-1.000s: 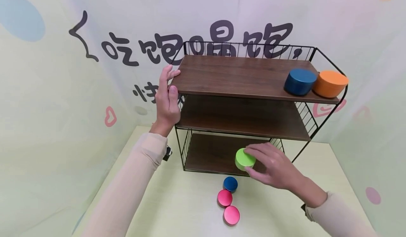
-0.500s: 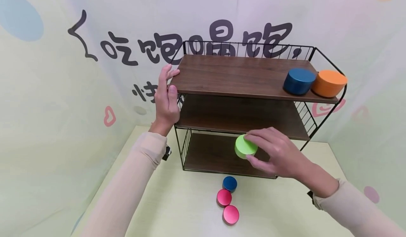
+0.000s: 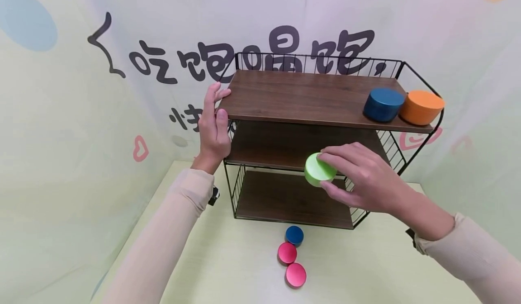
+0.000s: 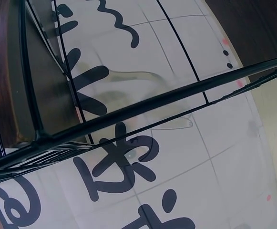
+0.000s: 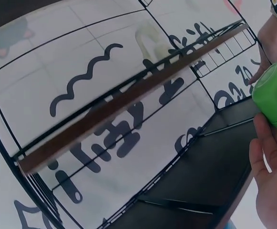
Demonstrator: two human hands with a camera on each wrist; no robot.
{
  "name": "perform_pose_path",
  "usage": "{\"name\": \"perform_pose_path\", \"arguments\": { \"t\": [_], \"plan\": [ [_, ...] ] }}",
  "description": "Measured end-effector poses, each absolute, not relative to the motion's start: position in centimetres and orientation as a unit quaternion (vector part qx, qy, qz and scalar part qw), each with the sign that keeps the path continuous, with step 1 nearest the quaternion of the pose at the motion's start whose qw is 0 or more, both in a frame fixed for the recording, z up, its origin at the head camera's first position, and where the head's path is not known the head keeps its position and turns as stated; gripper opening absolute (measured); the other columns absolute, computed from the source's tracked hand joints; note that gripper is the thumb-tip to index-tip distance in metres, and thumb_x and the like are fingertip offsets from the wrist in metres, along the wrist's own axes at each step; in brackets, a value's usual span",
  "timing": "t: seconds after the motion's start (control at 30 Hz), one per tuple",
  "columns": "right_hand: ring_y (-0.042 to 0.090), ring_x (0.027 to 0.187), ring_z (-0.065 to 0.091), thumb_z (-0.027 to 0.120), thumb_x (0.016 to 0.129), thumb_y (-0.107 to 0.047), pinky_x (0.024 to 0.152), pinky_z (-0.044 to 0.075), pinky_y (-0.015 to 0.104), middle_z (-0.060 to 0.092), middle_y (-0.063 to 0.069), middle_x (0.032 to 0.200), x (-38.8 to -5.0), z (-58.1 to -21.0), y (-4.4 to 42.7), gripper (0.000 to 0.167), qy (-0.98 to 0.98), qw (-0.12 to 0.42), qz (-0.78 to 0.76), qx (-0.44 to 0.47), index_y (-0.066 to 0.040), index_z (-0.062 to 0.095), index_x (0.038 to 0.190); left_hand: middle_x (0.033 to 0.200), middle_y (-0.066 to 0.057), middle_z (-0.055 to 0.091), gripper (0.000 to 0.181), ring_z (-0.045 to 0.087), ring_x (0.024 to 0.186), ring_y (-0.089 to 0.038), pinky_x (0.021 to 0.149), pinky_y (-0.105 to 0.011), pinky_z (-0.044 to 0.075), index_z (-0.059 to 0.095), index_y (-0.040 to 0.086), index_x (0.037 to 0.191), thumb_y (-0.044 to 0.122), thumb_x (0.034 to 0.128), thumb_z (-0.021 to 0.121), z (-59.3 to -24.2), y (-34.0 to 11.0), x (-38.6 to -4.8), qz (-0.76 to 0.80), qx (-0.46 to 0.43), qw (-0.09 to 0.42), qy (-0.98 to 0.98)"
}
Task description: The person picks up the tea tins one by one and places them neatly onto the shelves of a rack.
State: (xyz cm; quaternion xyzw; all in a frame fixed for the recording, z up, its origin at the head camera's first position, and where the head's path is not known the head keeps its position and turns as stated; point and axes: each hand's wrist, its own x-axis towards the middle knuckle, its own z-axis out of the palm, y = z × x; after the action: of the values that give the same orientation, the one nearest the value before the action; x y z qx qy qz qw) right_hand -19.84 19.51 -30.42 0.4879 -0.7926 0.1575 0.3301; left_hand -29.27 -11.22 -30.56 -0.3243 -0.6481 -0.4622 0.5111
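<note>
Against the brown-wood, black-wire rack (image 3: 272, 143), the left hand (image 3: 215, 125) rests loose-fingered; the right hand (image 3: 364, 175) side-pinches a smooth lime-green cylinder (image 3: 316, 170) (probably light, stiff, slick; best held so).

Green container (image 5: 274, 97) cut by right wrist view's edge, lettering (image 3: 284, 46) partly behind rack (image 3: 301, 97), some left fingers (image 3: 209, 105) apparently hidden

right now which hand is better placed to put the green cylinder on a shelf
Probably the right hand: it holds the green cylinder, in front of the rack. The left hand is at the top shelf's left end, away from the cylinder.
</note>
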Motion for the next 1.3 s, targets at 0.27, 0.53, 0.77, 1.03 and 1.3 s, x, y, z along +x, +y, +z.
{"name": "perform_pose_path", "arguments": {
  "t": [0.27, 0.53, 0.77, 1.03, 1.3],
  "plan": [
    [0.031, 0.094, 0.065, 0.051, 0.100, -0.046, 0.076, 0.052, 0.047, 0.069, 0.017, 0.110, -20.2, -29.0, 19.5, 0.054, -0.778, 0.354, 0.151, 0.496, 0.003, 0.068, 0.115, 0.113, -0.034, 0.062, 0.044, 0.057, 0.112, -0.045, 0.103, -0.039, 0.038, 0.043, -0.019, 0.129, -0.005, 0.0877, 0.034, -30.9, -11.5, -29.3, -0.463, -0.319, 0.513, -0.649],
    [0.032, 0.095, 0.064, 0.052, 0.100, -0.046, 0.080, 0.051, 0.042, 0.068, 0.018, 0.112, -20.2, -27.0, 19.9, 0.055, -0.783, 0.370, 0.131, 0.483, 0.004, 0.068, 0.117, 0.113, -0.034, 0.061, 0.044, 0.057, 0.112, -0.045, 0.106, -0.040, 0.037, 0.043, -0.019, 0.129, -0.007, 0.0871, 0.034, -30.9, -11.4, -29.4, -0.464, -0.325, 0.512, -0.646],
    [0.034, 0.095, 0.065, 0.055, 0.098, -0.045, 0.083, 0.045, 0.039, 0.069, 0.019, 0.110, -20.9, -25.3, 19.9, 0.053, -0.768, 0.403, 0.138, 0.479, 0.004, 0.068, 0.114, 0.113, -0.035, 0.061, 0.044, 0.057, 0.112, -0.046, 0.104, -0.039, 0.038, 0.043, -0.020, 0.128, -0.007, 0.0874, 0.035, -30.8, -11.4, -29.3, -0.464, -0.325, 0.512, -0.646],
    [0.037, 0.097, 0.065, 0.054, 0.098, -0.050, 0.086, 0.044, 0.042, 0.070, 0.019, 0.108, -21.9, -23.5, 20.4, 0.058, -0.780, 0.409, 0.155, 0.448, 0.003, 0.069, 0.115, 0.114, -0.035, 0.061, 0.044, 0.056, 0.112, -0.047, 0.103, -0.040, 0.038, 0.043, -0.020, 0.129, -0.008, 0.0872, 0.035, -30.6, -11.3, -29.4, -0.465, -0.328, 0.511, -0.645],
    [0.039, 0.100, 0.063, 0.054, 0.097, -0.050, 0.095, 0.044, 0.047, 0.069, 0.021, 0.106, -23.1, -22.7, 21.2, 0.059, -0.793, 0.410, 0.140, 0.428, 0.005, 0.068, 0.116, 0.113, -0.035, 0.061, 0.044, 0.056, 0.112, -0.047, 0.105, -0.040, 0.037, 0.043, -0.021, 0.128, -0.007, 0.0872, 0.035, -30.6, -11.2, -29.3, -0.466, -0.330, 0.513, -0.641]
  ]
}}
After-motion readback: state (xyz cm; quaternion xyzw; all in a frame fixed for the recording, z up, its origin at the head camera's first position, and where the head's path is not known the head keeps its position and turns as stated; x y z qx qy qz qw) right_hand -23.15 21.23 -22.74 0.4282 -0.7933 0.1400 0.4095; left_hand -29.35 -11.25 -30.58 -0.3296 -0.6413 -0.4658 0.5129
